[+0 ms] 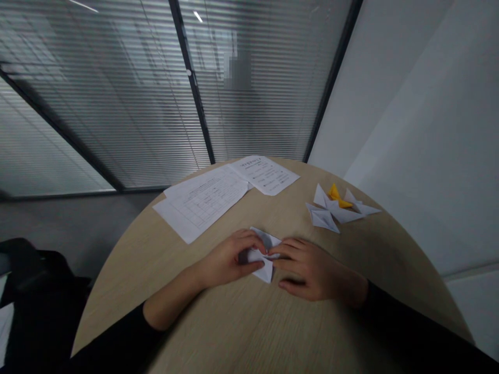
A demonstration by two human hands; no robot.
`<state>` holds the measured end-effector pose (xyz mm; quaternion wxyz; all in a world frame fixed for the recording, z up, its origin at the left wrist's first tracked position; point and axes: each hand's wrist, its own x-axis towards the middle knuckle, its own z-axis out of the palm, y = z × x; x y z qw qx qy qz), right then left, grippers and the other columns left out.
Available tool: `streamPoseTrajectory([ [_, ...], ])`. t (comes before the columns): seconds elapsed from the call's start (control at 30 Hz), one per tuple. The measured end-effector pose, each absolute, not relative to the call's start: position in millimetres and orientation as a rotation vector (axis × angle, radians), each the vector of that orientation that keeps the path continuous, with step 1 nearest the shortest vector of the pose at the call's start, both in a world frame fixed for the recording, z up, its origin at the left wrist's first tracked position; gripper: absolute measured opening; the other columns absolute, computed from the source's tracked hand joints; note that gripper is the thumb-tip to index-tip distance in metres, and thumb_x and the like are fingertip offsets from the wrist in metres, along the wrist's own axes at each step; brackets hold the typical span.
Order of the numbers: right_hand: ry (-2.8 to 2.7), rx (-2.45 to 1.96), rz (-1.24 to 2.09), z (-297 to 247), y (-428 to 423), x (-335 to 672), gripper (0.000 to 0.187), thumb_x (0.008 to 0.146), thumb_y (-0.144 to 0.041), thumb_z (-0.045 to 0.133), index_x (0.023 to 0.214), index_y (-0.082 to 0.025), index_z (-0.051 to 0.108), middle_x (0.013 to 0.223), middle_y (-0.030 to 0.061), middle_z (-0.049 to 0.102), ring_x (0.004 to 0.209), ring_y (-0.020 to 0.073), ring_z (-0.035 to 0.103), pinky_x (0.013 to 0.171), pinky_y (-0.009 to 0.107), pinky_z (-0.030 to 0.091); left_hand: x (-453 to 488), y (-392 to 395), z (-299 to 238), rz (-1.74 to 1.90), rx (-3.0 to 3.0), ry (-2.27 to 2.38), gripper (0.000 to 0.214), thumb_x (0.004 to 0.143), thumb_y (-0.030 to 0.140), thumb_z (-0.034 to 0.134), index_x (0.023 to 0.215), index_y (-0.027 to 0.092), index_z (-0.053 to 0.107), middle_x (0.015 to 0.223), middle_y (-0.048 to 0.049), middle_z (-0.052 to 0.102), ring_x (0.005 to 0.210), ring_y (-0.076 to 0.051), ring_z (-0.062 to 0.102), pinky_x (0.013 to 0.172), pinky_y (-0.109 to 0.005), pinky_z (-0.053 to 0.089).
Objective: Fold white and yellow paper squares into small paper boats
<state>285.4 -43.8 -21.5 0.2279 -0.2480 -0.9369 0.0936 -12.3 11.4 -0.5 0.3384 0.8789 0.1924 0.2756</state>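
Observation:
A folded piece of white paper [266, 271] lies on the table between my hands, its corners sticking out above and below my fingers. My left hand [230, 258] curls round its left side, thumb along the lower part and fingers over the upper part. From the right, my right hand [312, 266] pinches a fold near the paper's middle with its fingertips, while its lower fingers rest close to the tabletop. The fingertips of both hands almost meet there, and they hide part of the folds.
Printed sheets [212, 195] overlap at the back left of the round wooden table [234, 332]. Several folded white paper shapes [343, 214] sit at the back right, with a yellow one [338, 197] among them. Blinds [253, 119] stand behind; a dark chair [42, 296] is at left.

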Motion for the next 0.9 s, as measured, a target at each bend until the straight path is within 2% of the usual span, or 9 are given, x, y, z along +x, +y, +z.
streamPoseTrajectory([
  [0.1, -2.503, -0.74, 0.253, -23, -43, 286, 0.037, 0.107, -0.031, 0.072, 0.144, -0.022, 0.071, 0.143, 0.0128, 0.078, 0.13, 0.0312, 0.071, 0.112, 0.051, 0.058, -13, 12, 1, 0.712, 2.421, 0.47, 0.007, 0.11, 0.027, 0.077, 0.115, 0.023, 0.08, 0.121, -0.0089, 0.078, 0.119, -0.026, 0.072, 0.107, -0.041, 0.052],
  [0.2, -2.466, -0.742, 0.196, -19, -44, 284, 0.033, 0.107, -0.025, 0.069, 0.14, -0.021, 0.072, 0.133, 0.0126, 0.082, 0.12, 0.0305, 0.075, 0.107, 0.05, 0.061, -14, 13, 3, 0.657, 2.533, 0.441, 0.009, 0.112, 0.026, 0.073, 0.11, 0.024, 0.081, 0.117, -0.0074, 0.08, 0.112, -0.024, 0.074, 0.104, -0.039, 0.053],
  [0.33, -2.482, -0.62, 0.138, -15, -46, 281, 0.033, 0.11, -0.019, 0.064, 0.142, -0.019, 0.073, 0.131, 0.013, 0.084, 0.117, 0.029, 0.077, 0.106, 0.05, 0.062, -18, 16, 5, 0.631, 2.565, 0.423, 0.012, 0.11, 0.035, 0.08, 0.116, 0.025, 0.084, 0.118, -0.0074, 0.082, 0.11, -0.024, 0.077, 0.099, -0.037, 0.058],
  [0.47, -2.539, -0.594, 0.219, -18, -46, 281, 0.038, 0.111, -0.022, 0.066, 0.148, -0.02, 0.072, 0.143, 0.0133, 0.082, 0.129, 0.0285, 0.076, 0.111, 0.05, 0.061, -24, 21, 6, 0.601, 2.543, 0.344, 0.024, 0.102, 0.04, 0.091, 0.121, 0.027, 0.086, 0.123, -0.0082, 0.084, 0.113, -0.025, 0.079, 0.1, -0.037, 0.061],
  [0.67, -2.566, -0.707, 0.244, -22, -42, 286, 0.049, 0.11, -0.031, 0.071, 0.158, -0.021, 0.067, 0.161, 0.0135, 0.072, 0.147, 0.0304, 0.067, 0.125, 0.056, 0.052, -30, 26, 5, 0.599, 2.599, 0.317, 0.01, 0.11, 0.034, 0.082, 0.113, 0.027, 0.088, 0.119, -0.0073, 0.085, 0.108, -0.022, 0.081, 0.097, -0.035, 0.063],
  [0.8, -2.544, -0.774, 0.213, -23, -41, 287, 0.05, 0.106, -0.035, 0.075, 0.154, -0.021, 0.069, 0.157, 0.0147, 0.074, 0.141, 0.0325, 0.07, 0.125, 0.058, 0.051, -31, 27, 4, 0.576, 2.669, 0.364, 0.014, 0.114, 0.035, 0.076, 0.117, 0.024, 0.085, 0.12, -0.0082, 0.084, 0.108, -0.023, 0.081, 0.096, -0.034, 0.064],
  [0.9, -2.501, -0.808, 0.177, -23, -41, 286, 0.045, 0.105, -0.038, 0.078, 0.147, -0.021, 0.073, 0.144, 0.0148, 0.079, 0.13, 0.0331, 0.074, 0.121, 0.059, 0.053, -29, 27, 2, 0.61, 2.736, 0.372, 0.018, 0.117, 0.035, 0.071, 0.123, 0.023, 0.082, 0.124, -0.0089, 0.084, 0.119, -0.026, 0.08, 0.107, -0.041, 0.063],
])
